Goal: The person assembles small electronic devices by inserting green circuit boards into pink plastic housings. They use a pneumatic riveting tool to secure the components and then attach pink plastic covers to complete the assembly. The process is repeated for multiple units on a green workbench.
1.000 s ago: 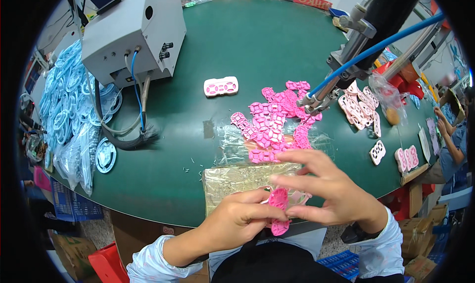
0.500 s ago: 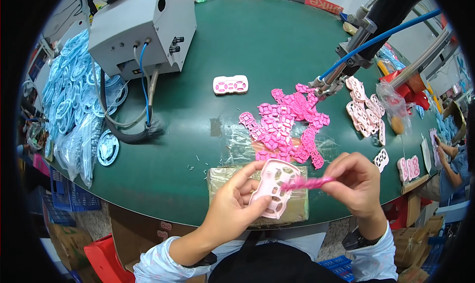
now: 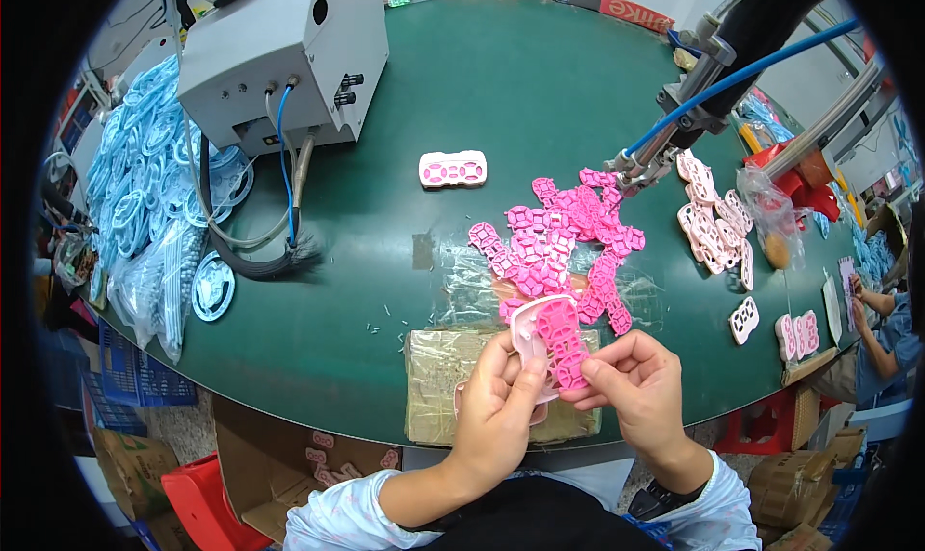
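Observation:
My left hand (image 3: 496, 397) is closed on a pale pink plastic shell (image 3: 526, 336), held tilted above a taped cardboard pad. A bright pink button insert (image 3: 560, 334) lies against the shell's inner side, and my right hand (image 3: 631, 387) pinches its lower end between thumb and fingers. Part of the shell is hidden behind the insert. Behind my hands is a loose heap of similar pink inserts (image 3: 549, 238). Another pale pink part (image 3: 540, 413) shows partly behind my left hand, on the pad (image 3: 434, 387).
A grey machine box (image 3: 279, 69) with hoses stands at far left beside piled light-blue parts (image 3: 135, 185). A metal tool arm (image 3: 674, 118) reaches in from the right. Pale pink shells (image 3: 713, 219) lie right of the heap. One assembled piece (image 3: 453, 170) sits mid-table. A co-worker's hands (image 3: 860, 305) show at far right.
My right hand has moved left and down, bringing the pink insert from beside the shell to lie against it. The shell has turned in my left hand.

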Tool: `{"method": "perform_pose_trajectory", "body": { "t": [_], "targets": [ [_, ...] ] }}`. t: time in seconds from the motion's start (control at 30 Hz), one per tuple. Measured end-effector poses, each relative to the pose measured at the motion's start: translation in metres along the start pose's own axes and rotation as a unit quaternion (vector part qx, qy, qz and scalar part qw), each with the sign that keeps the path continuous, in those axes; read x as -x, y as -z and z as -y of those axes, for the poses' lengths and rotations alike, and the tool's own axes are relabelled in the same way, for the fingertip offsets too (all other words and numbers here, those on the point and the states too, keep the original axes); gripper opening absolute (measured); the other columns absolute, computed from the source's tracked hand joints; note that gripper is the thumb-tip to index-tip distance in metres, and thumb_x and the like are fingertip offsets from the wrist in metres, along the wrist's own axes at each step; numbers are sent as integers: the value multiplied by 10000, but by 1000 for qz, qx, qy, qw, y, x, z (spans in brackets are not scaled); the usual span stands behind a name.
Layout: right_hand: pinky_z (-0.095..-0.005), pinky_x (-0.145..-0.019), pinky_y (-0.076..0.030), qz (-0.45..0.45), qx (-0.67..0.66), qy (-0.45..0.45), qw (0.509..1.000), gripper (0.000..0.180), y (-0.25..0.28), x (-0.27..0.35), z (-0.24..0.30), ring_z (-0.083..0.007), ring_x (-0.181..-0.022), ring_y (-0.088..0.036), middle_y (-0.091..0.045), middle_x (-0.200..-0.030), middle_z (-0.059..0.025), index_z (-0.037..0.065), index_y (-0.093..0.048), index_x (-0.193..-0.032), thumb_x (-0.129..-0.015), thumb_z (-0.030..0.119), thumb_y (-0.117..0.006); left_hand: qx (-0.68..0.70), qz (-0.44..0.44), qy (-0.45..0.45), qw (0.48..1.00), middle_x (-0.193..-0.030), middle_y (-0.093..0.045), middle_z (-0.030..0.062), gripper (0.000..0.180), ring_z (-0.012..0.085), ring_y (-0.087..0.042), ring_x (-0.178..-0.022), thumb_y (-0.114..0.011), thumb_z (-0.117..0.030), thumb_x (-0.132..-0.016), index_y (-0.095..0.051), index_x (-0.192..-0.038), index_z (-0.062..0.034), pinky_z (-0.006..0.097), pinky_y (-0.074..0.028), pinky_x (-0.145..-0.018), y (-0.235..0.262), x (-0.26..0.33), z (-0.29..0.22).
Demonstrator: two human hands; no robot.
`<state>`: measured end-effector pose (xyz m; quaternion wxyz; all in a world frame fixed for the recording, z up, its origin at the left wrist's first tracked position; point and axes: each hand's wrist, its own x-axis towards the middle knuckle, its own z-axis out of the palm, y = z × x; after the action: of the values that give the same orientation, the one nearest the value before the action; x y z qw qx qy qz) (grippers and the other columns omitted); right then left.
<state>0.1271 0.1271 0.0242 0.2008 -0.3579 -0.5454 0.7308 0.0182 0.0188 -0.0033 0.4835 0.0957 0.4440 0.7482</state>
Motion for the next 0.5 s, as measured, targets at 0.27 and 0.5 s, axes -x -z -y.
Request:
{"method": "perform_pose_trajectory", "body": {
  "t": [0.27, 0.5],
  "targets": [
    [-175, -542, -469, -6, 153, 64, 986, 109, 3, -5, -7, -57, -599, -578, -661, -844, -67, -13, -619, -867, -858, 49, -708, 16, -3, -75, 997, -1122, -630, 97, 302, 95, -610, -995, -540, -17, -978, -433, -1258, 21, 220, -497, -818, -10, 2, 7],
    [-178, -552, -430, 1, 312, 177, 933, 225, 0, -15, 10, -61, -705, -534, -589, -880, -3, 19, -661, -975, -802, 108, -775, -13, 8, -68, 998, -1170, -618, 126, 327, 132, -612, -1061, -565, 30, -947, -452, -1253, 37, 271, -493, -915, 1, -6, 4]
  ]
}}
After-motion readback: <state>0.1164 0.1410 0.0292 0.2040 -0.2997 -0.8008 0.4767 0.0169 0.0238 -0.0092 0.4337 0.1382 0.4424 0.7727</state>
